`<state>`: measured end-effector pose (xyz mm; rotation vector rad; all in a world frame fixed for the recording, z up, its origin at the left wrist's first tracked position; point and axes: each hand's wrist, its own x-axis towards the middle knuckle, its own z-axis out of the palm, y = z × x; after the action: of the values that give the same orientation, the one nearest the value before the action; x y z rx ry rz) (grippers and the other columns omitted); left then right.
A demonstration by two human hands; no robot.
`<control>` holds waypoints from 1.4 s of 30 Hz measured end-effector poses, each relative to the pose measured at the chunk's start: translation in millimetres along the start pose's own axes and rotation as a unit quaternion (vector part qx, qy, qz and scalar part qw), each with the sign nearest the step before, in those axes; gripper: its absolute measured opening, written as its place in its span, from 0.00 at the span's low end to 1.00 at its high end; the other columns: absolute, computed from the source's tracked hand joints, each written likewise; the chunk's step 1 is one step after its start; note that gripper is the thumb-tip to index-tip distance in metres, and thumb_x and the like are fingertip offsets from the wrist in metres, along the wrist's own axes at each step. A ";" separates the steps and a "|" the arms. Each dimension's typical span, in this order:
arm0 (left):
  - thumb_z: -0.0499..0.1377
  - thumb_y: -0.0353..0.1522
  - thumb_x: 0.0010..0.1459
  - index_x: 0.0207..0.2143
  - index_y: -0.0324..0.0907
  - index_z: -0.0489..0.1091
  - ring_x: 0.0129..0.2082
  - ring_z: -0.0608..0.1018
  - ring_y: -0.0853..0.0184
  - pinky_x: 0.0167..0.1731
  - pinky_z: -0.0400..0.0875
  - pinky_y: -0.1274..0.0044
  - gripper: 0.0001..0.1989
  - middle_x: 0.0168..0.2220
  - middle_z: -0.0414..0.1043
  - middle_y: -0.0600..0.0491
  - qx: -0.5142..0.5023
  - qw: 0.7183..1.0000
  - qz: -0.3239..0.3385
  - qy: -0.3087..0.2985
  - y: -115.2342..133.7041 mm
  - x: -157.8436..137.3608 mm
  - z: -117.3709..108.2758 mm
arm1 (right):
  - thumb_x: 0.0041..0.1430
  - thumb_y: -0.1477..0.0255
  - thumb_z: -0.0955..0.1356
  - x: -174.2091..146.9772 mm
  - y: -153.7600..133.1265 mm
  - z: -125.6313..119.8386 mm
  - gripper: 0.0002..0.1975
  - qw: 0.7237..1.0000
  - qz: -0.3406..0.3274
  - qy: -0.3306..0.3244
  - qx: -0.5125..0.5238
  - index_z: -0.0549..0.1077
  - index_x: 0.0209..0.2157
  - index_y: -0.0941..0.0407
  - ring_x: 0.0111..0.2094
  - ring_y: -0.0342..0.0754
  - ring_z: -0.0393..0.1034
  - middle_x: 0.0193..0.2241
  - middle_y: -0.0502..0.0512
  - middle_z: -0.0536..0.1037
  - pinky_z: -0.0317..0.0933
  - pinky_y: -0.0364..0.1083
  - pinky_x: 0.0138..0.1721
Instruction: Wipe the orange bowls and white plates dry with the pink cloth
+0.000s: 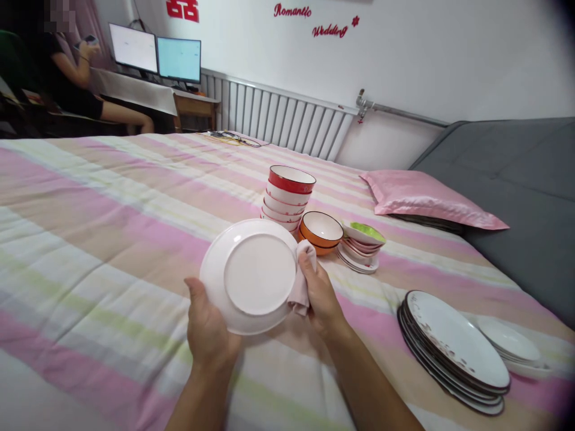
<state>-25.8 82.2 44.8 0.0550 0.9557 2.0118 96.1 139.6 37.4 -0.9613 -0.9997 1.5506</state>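
- Firmly, the left hand grips the white plate by its lower rim, above the striped bed.
- Right hand presses a cloth against the plate's edge, fingers closed on it.
- Stacked bowls stand just behind.

— What can't you make out?

— The white plate shows only its underside; its top face is turned away. The cloth is mostly hidden behind the plate's rim and under the right hand.

— And the left hand?

— Its fingers are behind the plate; only the thumb shows.

— Anything else?

— The lower bowls in the red stack show rims only. The seated person is blurred at the head, and the monitors' text is too small to read.
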 end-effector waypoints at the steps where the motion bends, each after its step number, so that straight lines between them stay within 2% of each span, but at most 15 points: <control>1: 0.43 0.51 0.63 0.55 0.44 0.68 0.53 0.74 0.61 0.51 0.69 0.74 0.30 0.49 0.76 0.49 -0.006 1.000 0.013 -0.002 1.0 0.9 0.0 | 0.54 0.53 0.69 -2.5 0.3 3.4 0.23 0.999 0.015 -0.009 0.029 0.70 0.45 0.54 0.23 0.44 0.71 0.25 0.48 0.77 0.62 0.39 0.17; 6: 0.42 0.51 0.63 0.55 0.46 0.68 0.56 0.71 0.62 0.52 0.68 0.76 0.30 0.51 0.74 0.50 -0.007 0.998 0.055 0.013 3.5 1.6 -0.3 | 0.50 0.54 0.72 -13.1 3.4 18.4 0.21 0.985 0.108 0.004 0.138 0.71 0.40 0.53 0.17 0.38 0.67 0.27 0.47 0.78 0.57 0.36 0.11; 10: 0.41 0.52 0.62 0.55 0.47 0.68 0.57 0.70 0.63 0.52 0.67 0.76 0.30 0.52 0.74 0.51 -0.013 0.998 0.058 0.014 5.9 0.8 1.9 | 0.49 0.58 0.74 -16.2 5.3 23.0 0.21 0.966 0.148 0.018 0.211 0.72 0.41 0.54 0.24 0.40 0.72 0.34 0.50 0.80 0.62 0.35 0.15; 14: 0.39 0.49 0.64 0.54 0.47 0.69 0.56 0.71 0.64 0.53 0.67 0.75 0.29 0.51 0.75 0.52 -0.015 0.999 0.031 0.004 10.4 2.4 6.2 | 0.45 0.65 0.76 -15.8 4.9 18.2 0.21 0.965 0.159 0.011 0.210 0.71 0.40 0.54 0.28 0.44 0.73 0.32 0.50 0.79 0.66 0.40 0.19; 18: 0.41 0.46 0.66 0.53 0.46 0.70 0.55 0.72 0.65 0.53 0.67 0.75 0.26 0.50 0.75 0.52 0.002 1.000 -0.001 0.012 12.3 4.5 7.0 | 0.40 0.72 0.77 -13.3 1.0 11.8 0.22 0.977 0.107 0.002 0.182 0.70 0.39 0.54 0.29 0.46 0.72 0.29 0.48 0.78 0.68 0.43 0.27; 21: 0.45 0.43 0.65 0.52 0.44 0.70 0.52 0.74 0.64 0.50 0.69 0.76 0.22 0.49 0.76 0.51 0.038 0.999 -0.021 -0.032 8.8 6.2 0.6 | 0.40 0.70 0.77 -11.2 -3.8 6.7 0.20 0.987 0.041 0.012 0.154 0.70 0.37 0.53 0.30 0.46 0.72 0.30 0.47 0.77 0.68 0.44 0.31; 25: 0.52 0.48 0.59 0.52 0.39 0.69 0.50 0.74 0.60 0.43 0.71 0.76 0.27 0.49 0.75 0.45 0.124 0.983 -0.069 -0.116 1.9 7.6 -10.5 | 0.45 0.69 0.75 -11.0 -10.6 -5.9 0.13 0.987 -0.152 0.048 0.021 0.70 0.32 0.54 0.27 0.43 0.69 0.26 0.45 0.74 0.65 0.43 0.29; 27: 0.55 0.50 0.56 0.54 0.38 0.67 0.51 0.73 0.59 0.40 0.71 0.76 0.30 0.52 0.72 0.44 0.143 0.981 -0.065 -0.117 1.8 5.9 -12.3 | 0.46 0.72 0.73 -12.4 -14.5 -13.1 0.09 0.947 -0.298 0.048 -0.113 0.71 0.31 0.53 0.26 0.43 0.68 0.25 0.45 0.73 0.63 0.42 0.27; 28: 0.56 0.50 0.55 0.54 0.38 0.67 0.52 0.73 0.59 0.40 0.71 0.76 0.31 0.53 0.70 0.43 0.133 0.981 -0.069 -0.122 3.1 4.3 -11.8 | 0.47 0.74 0.72 -13.2 -16.5 -15.9 0.08 0.908 -0.373 0.031 -0.187 0.72 0.32 0.53 0.26 0.44 0.68 0.26 0.46 0.74 0.63 0.43 0.28; 30: 0.55 0.50 0.55 0.55 0.38 0.66 0.52 0.73 0.57 0.42 0.72 0.73 0.33 0.55 0.69 0.42 0.074 0.978 -0.111 -0.160 8.1 0.4 -9.1 | 0.49 0.77 0.69 -14.6 -19.6 -18.6 0.11 0.804 -0.493 -0.038 -0.330 0.74 0.36 0.51 0.30 0.46 0.72 0.30 0.48 0.78 0.64 0.45 0.32; 33: 0.51 0.53 0.57 0.56 0.35 0.65 0.51 0.75 0.52 0.45 0.73 0.65 0.35 0.52 0.72 0.38 -0.028 0.966 -0.177 -0.187 15.8 -3.0 -4.3 | 0.56 0.80 0.63 -15.0 -19.3 -14.7 0.15 0.655 -0.563 -0.149 -0.482 0.74 0.41 0.49 0.36 0.47 0.74 0.34 0.50 0.81 0.63 0.47 0.35; 35: 0.53 0.47 0.59 0.57 0.35 0.65 0.50 0.76 0.51 0.47 0.73 0.64 0.31 0.50 0.74 0.39 -0.043 0.972 -0.174 -0.151 17.1 -1.8 -3.2 | 0.60 0.79 0.61 -14.9 -16.2 -9.7 0.15 0.600 -0.560 -0.180 -0.541 0.74 0.41 0.50 0.34 0.46 0.73 0.33 0.50 0.81 0.62 0.47 0.35; 38: 0.57 0.34 0.60 0.57 0.32 0.63 0.49 0.77 0.54 0.49 0.73 0.66 0.24 0.49 0.75 0.39 -0.024 0.974 -0.191 -0.118 13.4 2.4 -4.5 | 0.59 0.81 0.61 -16.4 -14.2 -5.5 0.14 0.586 -0.526 -0.198 -0.584 0.74 0.40 0.53 0.36 0.48 0.71 0.34 0.52 0.80 0.60 0.50 0.41; 40: 0.57 0.30 0.60 0.57 0.31 0.63 0.48 0.78 0.55 0.50 0.73 0.67 0.23 0.49 0.75 0.38 -0.014 0.974 -0.194 -0.114 10.0 4.3 -5.7 | 0.52 0.83 0.63 -19.0 -18.1 -6.6 0.18 0.616 -0.474 -0.224 -0.588 0.72 0.43 0.53 0.40 0.50 0.70 0.38 0.53 0.79 0.59 0.52 0.46; 42: 0.57 0.29 0.60 0.57 0.32 0.64 0.48 0.78 0.56 0.50 0.73 0.67 0.23 0.50 0.74 0.39 -0.006 0.978 -0.175 -0.116 7.8 4.7 -6.6 | 0.45 0.83 0.65 -22.7 -26.1 -10.2 0.23 0.664 -0.409 -0.258 -0.570 0.71 0.45 0.53 0.44 0.51 0.69 0.42 0.53 0.78 0.58 0.52 0.48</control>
<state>-36.6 79.2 43.8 0.1042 0.7456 1.6450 117.8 122.5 60.4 -0.5869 -2.5274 0.2343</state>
